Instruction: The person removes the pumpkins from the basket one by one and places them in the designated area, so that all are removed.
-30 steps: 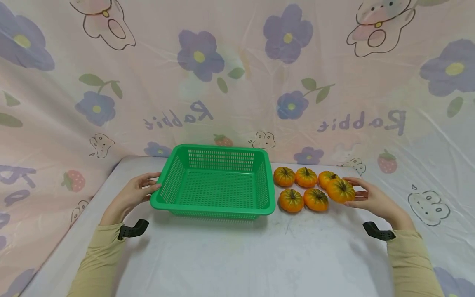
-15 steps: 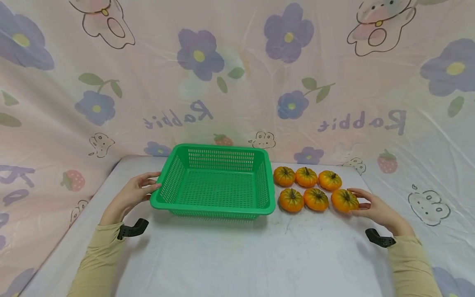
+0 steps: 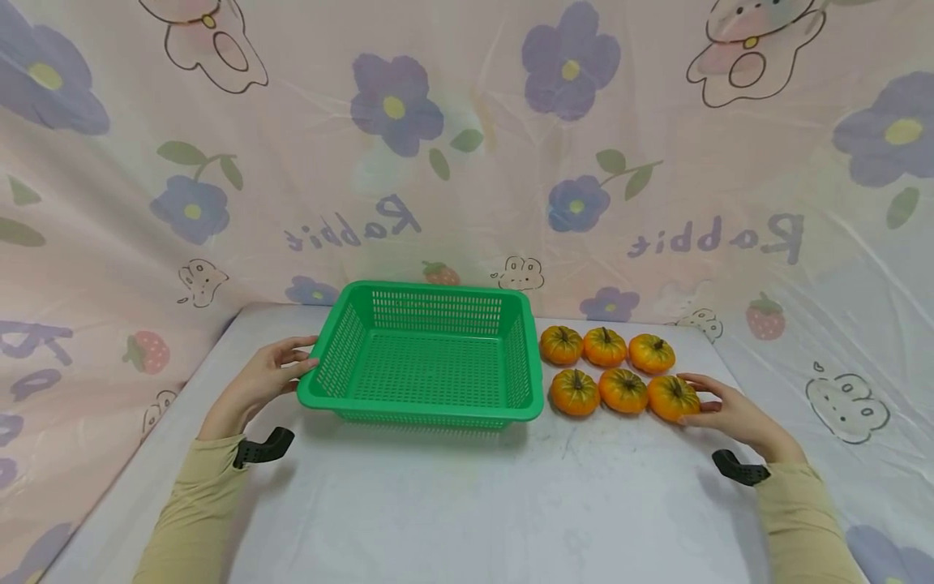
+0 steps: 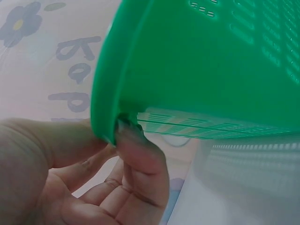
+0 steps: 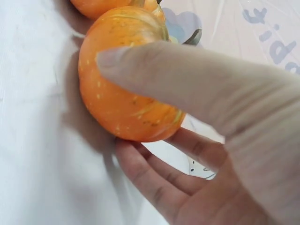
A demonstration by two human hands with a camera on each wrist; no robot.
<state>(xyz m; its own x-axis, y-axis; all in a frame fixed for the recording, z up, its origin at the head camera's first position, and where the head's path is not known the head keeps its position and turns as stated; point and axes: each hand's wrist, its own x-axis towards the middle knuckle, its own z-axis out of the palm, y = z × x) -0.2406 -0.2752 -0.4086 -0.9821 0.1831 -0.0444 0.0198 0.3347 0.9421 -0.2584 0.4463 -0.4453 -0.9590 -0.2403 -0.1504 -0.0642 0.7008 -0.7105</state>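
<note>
A green plastic basket (image 3: 430,369) with slotted walls stands on the table, nothing inside it. My left hand (image 3: 266,377) pinches its left rim; in the left wrist view the thumb lies on one side of the rim (image 4: 105,89) and a curled finger on the other. To the basket's right, small orange pumpkins sit in two rows. My right hand (image 3: 730,410) holds the front right pumpkin (image 3: 671,397) between thumb and fingers. In the right wrist view that pumpkin (image 5: 126,79) is low at the white surface, the thumb across its side.
The other pumpkins are the front left (image 3: 575,392), front middle (image 3: 623,391), and a back row of three, including the back right one (image 3: 652,354). A patterned curtain (image 3: 467,162) hangs behind the white tabletop (image 3: 467,503). Black wrist mounts sit on both sleeves.
My right hand has brought its pumpkin forward and down from over the back right pumpkin, then slightly left against the front row. My left hand stays at the basket rim.
</note>
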